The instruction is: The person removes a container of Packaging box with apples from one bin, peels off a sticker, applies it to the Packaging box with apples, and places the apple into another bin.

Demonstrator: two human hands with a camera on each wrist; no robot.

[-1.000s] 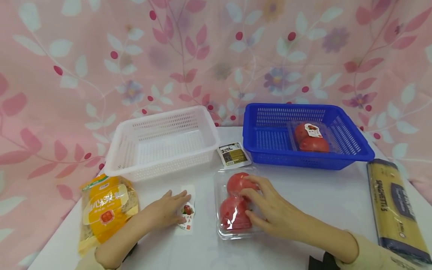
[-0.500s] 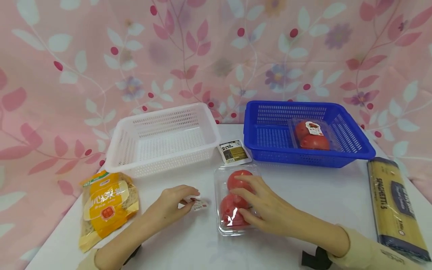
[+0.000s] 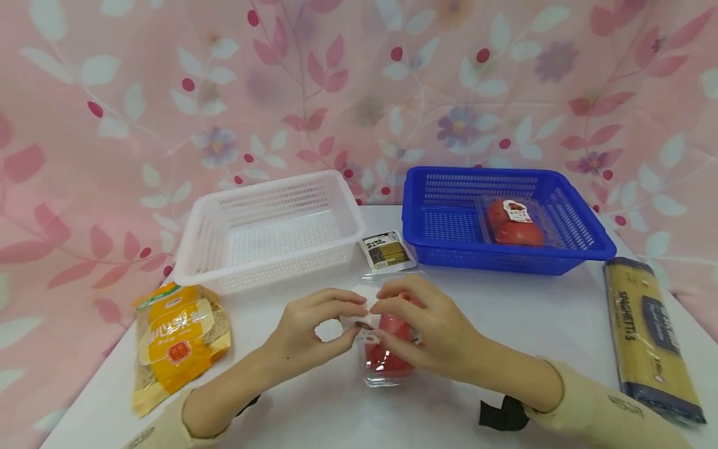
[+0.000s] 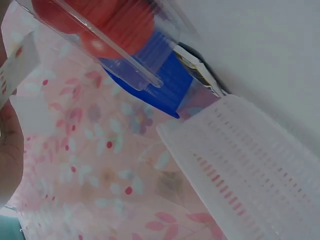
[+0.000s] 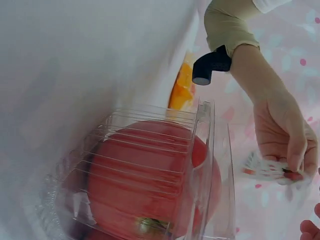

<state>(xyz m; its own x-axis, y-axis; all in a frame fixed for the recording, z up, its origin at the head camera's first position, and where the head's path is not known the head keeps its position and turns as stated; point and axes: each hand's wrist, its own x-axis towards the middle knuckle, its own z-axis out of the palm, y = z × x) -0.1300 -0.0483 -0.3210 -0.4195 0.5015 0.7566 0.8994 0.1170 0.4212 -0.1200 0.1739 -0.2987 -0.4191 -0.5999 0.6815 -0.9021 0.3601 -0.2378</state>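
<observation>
In the head view, my left hand (image 3: 314, 327) pinches a small white sticker label (image 3: 368, 337) with a red fruit print, above the left side of a clear plastic box (image 3: 381, 380). The right wrist view shows the label (image 5: 265, 171) between left thumb and fingers. My right hand (image 3: 429, 324) is over the box, its bent fingertips beside the label's right edge. In the right wrist view those fingertips (image 5: 310, 231) stand apart, near the label; contact is unclear. Red tomatoes (image 3: 387, 358) fill the box, partly hidden by the right hand.
A white basket (image 3: 269, 274) stands back left, a blue basket (image 3: 505, 259) with another labelled tomato box (image 3: 518, 231) back right. A small sachet (image 3: 387, 251) lies between them. A yellow food bag (image 3: 179, 343) lies at left, a spaghetti pack (image 3: 650, 343) at right.
My left hand has lifted the label off the table and carried it right to the box. The right hand has come off the tomatoes and up to the label.
</observation>
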